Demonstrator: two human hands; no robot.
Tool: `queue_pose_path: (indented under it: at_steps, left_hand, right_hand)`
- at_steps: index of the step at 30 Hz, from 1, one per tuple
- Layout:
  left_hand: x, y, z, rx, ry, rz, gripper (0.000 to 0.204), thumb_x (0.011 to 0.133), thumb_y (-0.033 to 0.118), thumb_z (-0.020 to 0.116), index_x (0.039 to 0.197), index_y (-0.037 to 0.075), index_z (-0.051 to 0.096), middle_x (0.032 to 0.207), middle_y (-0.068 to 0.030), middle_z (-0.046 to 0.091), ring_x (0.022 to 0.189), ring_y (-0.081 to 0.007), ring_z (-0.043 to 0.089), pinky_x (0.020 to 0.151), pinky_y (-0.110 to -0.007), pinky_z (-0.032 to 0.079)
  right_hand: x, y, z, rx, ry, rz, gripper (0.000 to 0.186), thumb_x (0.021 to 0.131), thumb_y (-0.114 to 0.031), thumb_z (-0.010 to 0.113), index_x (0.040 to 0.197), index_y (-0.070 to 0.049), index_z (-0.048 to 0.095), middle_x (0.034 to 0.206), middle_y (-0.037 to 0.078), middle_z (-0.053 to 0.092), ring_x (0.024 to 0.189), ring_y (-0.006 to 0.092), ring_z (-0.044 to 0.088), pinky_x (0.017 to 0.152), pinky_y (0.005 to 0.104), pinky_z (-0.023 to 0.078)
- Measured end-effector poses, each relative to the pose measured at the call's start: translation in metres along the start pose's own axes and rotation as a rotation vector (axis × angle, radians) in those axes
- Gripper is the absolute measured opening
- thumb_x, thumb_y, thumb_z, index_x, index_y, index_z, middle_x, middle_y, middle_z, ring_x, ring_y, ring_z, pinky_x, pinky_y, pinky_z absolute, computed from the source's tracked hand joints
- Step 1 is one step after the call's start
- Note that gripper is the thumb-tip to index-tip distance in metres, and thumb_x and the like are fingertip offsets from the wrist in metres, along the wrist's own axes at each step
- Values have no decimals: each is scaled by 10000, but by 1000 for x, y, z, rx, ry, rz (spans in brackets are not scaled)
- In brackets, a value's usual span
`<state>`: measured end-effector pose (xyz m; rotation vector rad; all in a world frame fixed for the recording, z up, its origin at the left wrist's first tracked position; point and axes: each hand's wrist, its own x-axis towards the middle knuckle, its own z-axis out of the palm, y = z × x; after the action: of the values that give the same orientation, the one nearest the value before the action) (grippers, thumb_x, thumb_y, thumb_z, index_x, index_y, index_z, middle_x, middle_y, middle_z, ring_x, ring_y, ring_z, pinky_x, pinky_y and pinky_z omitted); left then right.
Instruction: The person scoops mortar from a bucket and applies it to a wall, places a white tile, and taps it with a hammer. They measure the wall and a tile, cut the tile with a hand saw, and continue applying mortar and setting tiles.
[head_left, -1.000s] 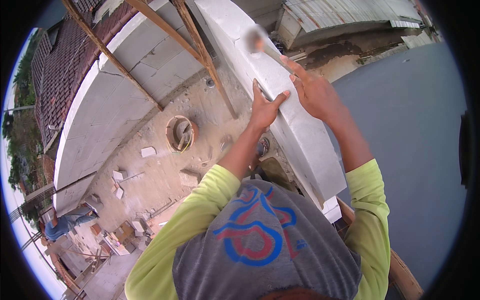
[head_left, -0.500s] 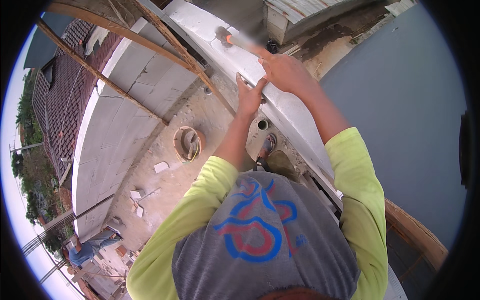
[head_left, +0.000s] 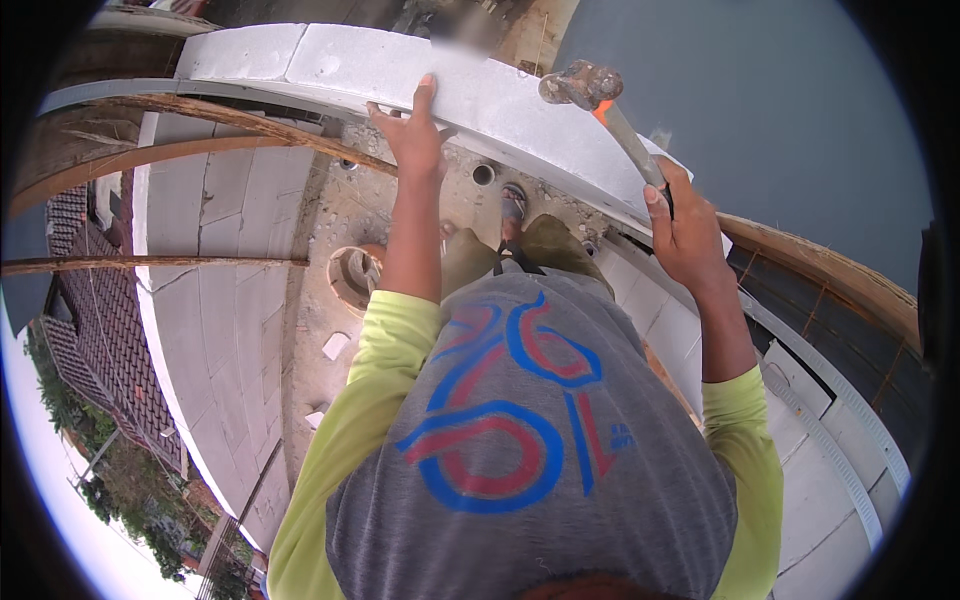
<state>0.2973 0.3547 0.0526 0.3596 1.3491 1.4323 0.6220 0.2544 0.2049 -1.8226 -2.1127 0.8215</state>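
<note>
My right hand [head_left: 680, 225] is closed around the grey handle of a hammer [head_left: 580, 85], whose scuffed metal head is raised, with an orange patch just below it. My left hand [head_left: 415, 135] has its fingers apart and touches a white block [head_left: 520, 120] at its near edge, the index finger reaching onto its top. This block is part of a row along the top of a wall. A blurred patch hides part of the view above the row.
At left stands another block wall [head_left: 210, 350], crossed by wooden poles [head_left: 150, 262]. A bucket [head_left: 350, 310] is on the dusty floor [head_left: 325, 220] below, near my sandalled foot. A grey surface [head_left: 760, 110] and wooden beam [head_left: 850, 280] lie at the right, a tiled roof [head_left: 105, 330] far left.
The view has turned, so the block row runs more crosswise. My right hand has swung the hammer back toward me and rightward. My left index finger now stretches onto the block's top.
</note>
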Motion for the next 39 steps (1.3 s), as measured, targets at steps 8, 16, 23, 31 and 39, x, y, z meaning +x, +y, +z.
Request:
queue_pose_path:
  at_steps: [8,16,23,31,39]
  left_hand:
    - [6,-2,-1,59,2,6,1324,984,302,841,1705,94,-250,1637,-363,329,1457,-498,499,1002,-735,596]
    - [-1,7,3,81,-1,-31,1306,982,303,837,1708,94,-228,1659,-345,309,1456,-490,499,968,-702,626]
    - [2,0,-1,112,-32,3,1350,957,383,854,1701,88,-234,1679,-388,219,1498,-615,382,968,-770,622]
    - [8,0,-9,119,-51,-13,1412,954,419,857,1684,98,-309,1741,-355,112,1556,-640,270,1013,-836,560]
    - [6,0,-6,154,-97,52,1030,1016,418,777,1668,39,75,1639,-319,348,1470,-592,452,1042,-838,531]
  right_hand:
    - [-47,9,22,-41,153,138,397,1140,-322,592,1410,-31,608,1095,244,772,964,468,761,776,529,595]
    - [-153,45,94,-288,0,67,420,996,-326,755,1357,-117,705,1140,127,761,1040,342,768,885,465,614]
    - [-120,112,145,-552,-49,93,427,987,-331,740,1388,-187,710,1205,69,747,1131,302,748,959,465,601]
    - [-107,130,121,-572,-159,-48,479,1011,-352,723,1465,-206,683,1211,50,723,1167,256,714,935,437,586]
    - [-169,126,121,-291,-172,296,371,1068,-376,654,1367,-157,661,1092,112,759,1056,348,760,880,469,596]
